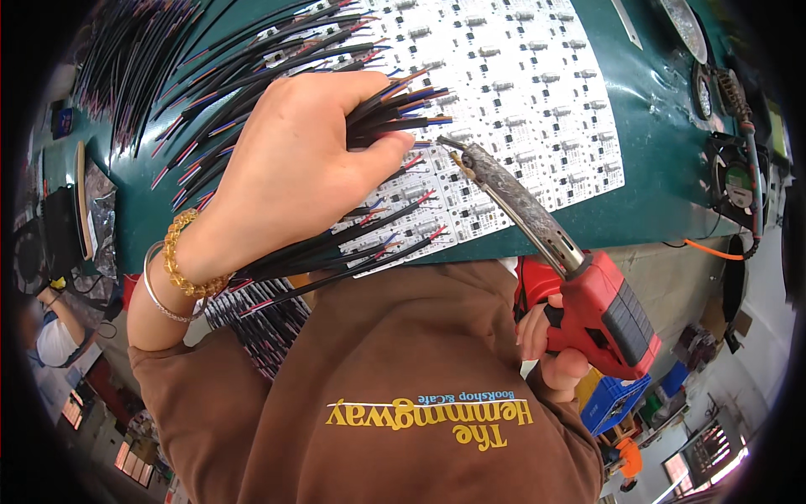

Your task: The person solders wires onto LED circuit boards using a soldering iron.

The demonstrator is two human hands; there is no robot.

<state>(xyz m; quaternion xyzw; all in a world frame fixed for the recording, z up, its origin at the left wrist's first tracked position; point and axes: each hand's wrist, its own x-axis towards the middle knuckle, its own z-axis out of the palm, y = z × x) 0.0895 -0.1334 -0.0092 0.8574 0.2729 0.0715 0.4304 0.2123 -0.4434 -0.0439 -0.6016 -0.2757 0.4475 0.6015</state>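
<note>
My left hand, with two bracelets at the wrist, is closed around several black cables. Their stripped ends, with blue, brown and red inner wires, point right over a white panel of circuit boards bearing rows of small components. In my right hand is a red and black soldering gun, gripped by its handle. Its long metal barrel slants up and left. The tip is close to the ends of the held cables; I cannot tell whether it touches them or the panel.
More black cables lie fanned across the green table at far left. A small fan and a coiled soldering-iron holder are at the right. A blue crate stands below right. Other people are in the background.
</note>
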